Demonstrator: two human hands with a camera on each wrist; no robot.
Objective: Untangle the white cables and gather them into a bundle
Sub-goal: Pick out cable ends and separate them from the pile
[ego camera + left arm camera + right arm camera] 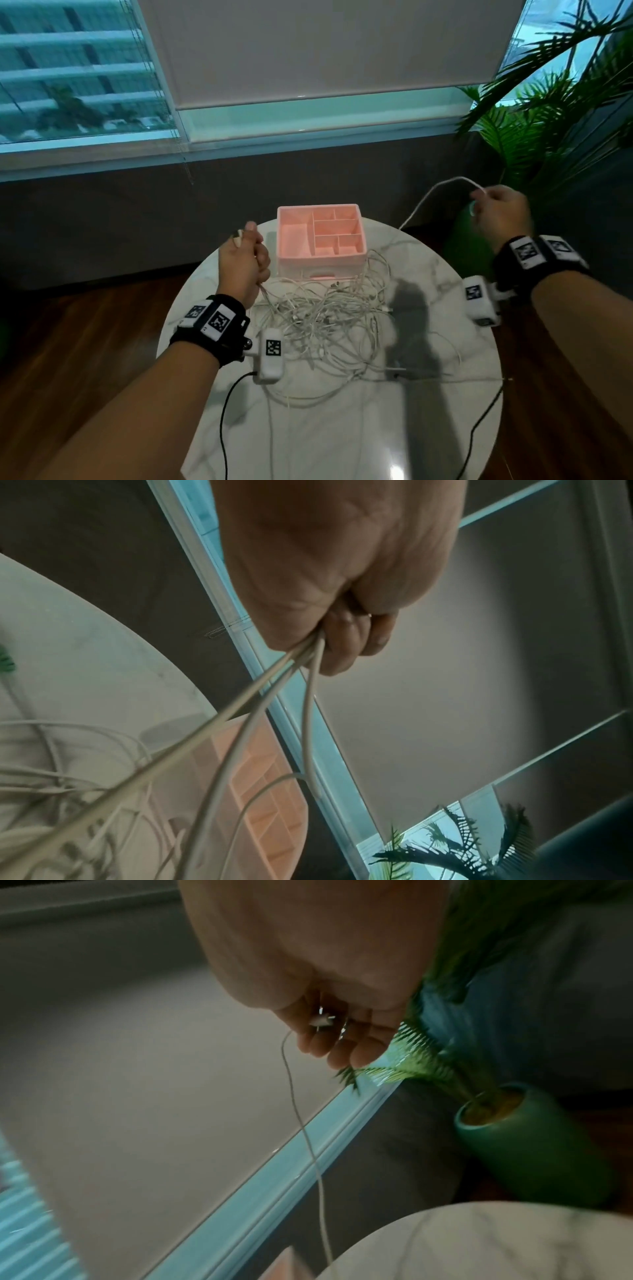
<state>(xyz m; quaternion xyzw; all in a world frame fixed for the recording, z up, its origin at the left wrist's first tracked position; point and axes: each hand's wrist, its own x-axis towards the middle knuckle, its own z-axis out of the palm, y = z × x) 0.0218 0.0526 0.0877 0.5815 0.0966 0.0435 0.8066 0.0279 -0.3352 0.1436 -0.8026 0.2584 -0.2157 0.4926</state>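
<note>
Hands [244, 263] [501, 219] grip white cables [329, 308] (still tangled).

Black wristbands [212, 329], checkered markers, white camera pods [271, 354].

No readable words, brands or numbers are being shown anywhere. Only black-and-white square code markers are being displayed on the wristbands [219, 320] and on the white camera housings [272, 354], carrying no legible characters.

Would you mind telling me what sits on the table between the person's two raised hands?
In the head view, the pink organizer box stands between the left hand and the right hand, behind the tangled white cables.
</note>
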